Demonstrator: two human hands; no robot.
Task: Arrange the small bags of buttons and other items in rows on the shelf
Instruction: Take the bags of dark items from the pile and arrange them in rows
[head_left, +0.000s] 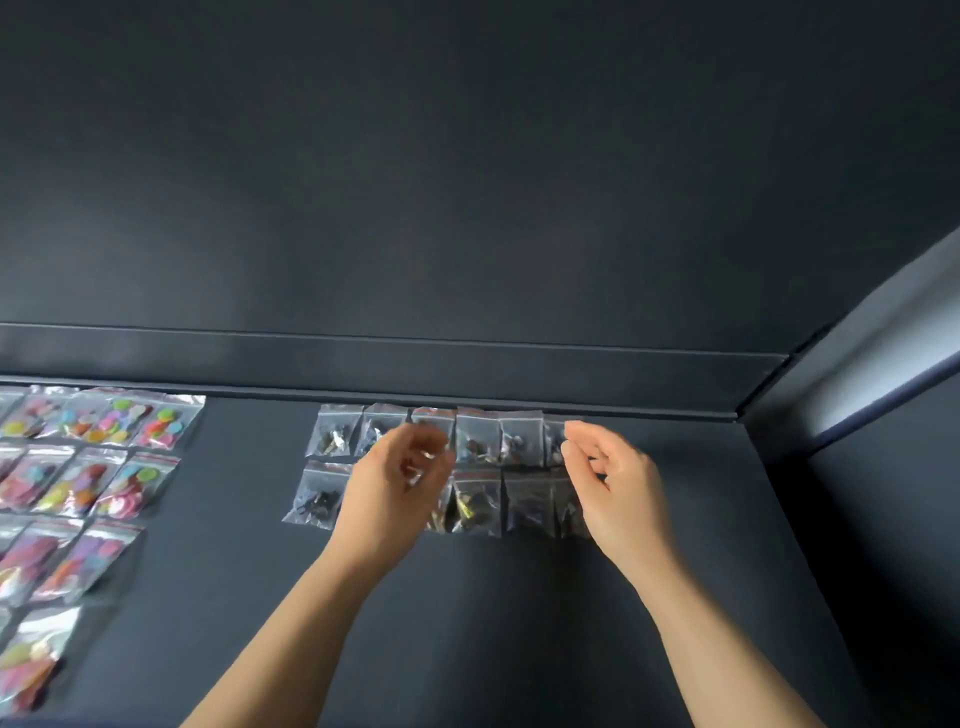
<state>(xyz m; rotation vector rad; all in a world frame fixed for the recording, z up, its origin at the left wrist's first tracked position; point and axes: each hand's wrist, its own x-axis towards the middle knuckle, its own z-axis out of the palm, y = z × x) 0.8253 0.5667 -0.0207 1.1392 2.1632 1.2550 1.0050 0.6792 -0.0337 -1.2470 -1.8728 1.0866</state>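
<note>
Reaching both bare forearms (291, 639) in from 6 o'clock over the dark shelf (519, 649). Holding the left hand (395, 483) above the middle of the small clear bags (332, 439), fingers curling in toward the thumb; blurring too much to tell whether pinching a bag or nothing. Holding the right hand (613, 478) at 3 o'clock of the left one, by the right end of the same bags, fingers curling loosely, thumb and forefinger a little apart, gripping nothing visible. Looking down on those bags of dark bits lying flat in two rows at the centre: back row (478, 436) at 12 o'clock against the rear ledge (467, 364), front row (477, 501) just at 6 o'clock of it, neighbours touching edge to edge. Seeing bags of bright buttons (78, 467) lying in several rows well apart at 9 o'clock, running off the left edge.
</note>
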